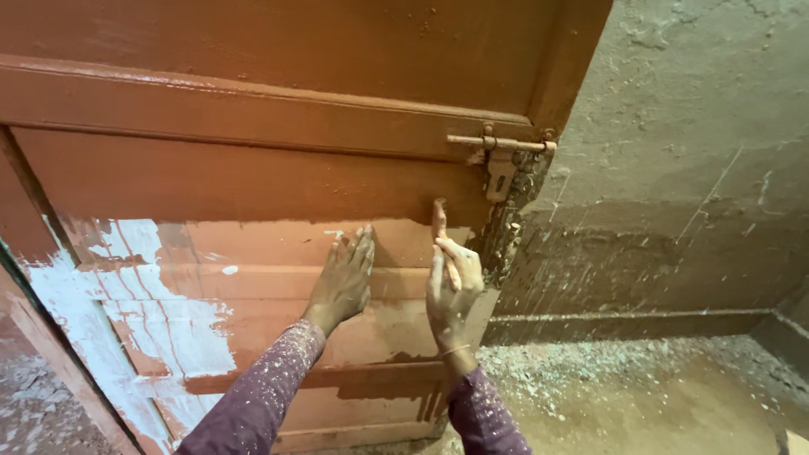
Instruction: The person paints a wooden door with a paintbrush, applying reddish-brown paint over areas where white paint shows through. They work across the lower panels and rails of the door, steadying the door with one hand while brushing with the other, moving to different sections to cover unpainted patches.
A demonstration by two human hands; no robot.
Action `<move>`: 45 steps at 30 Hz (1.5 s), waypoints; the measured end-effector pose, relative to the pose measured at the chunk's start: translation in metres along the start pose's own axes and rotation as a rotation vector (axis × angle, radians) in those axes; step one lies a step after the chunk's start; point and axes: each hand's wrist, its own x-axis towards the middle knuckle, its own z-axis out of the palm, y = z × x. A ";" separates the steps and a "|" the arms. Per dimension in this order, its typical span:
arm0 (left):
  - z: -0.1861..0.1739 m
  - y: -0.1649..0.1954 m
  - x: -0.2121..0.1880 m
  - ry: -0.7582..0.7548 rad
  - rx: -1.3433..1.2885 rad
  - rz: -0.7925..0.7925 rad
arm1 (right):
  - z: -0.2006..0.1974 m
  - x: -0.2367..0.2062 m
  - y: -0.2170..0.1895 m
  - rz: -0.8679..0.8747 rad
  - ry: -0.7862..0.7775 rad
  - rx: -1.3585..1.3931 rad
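Note:
A wooden panelled door (253, 177) fills the left and centre, coated with wet red-brown paint above and patchy white primer at the lower left. My left hand (344, 281) lies flat against the door panel, fingers together and pointing up. My right hand (452, 291) grips a paintbrush (441, 226) covered in the same red-brown paint, its tip touching the panel just below the metal latch (499, 152). Both sleeves are purple and speckled with paint.
A rough grey plastered wall (683, 152) stands to the right of the door, with a low ledge along its base. The floor (640, 396) below is dusty and strewn with paint flakes and debris. The door frame's edge (50, 354) runs down the lower left.

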 end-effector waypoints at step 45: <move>-0.026 -0.011 0.008 -0.255 -0.094 -0.025 | 0.030 -0.023 0.061 0.032 -0.042 0.071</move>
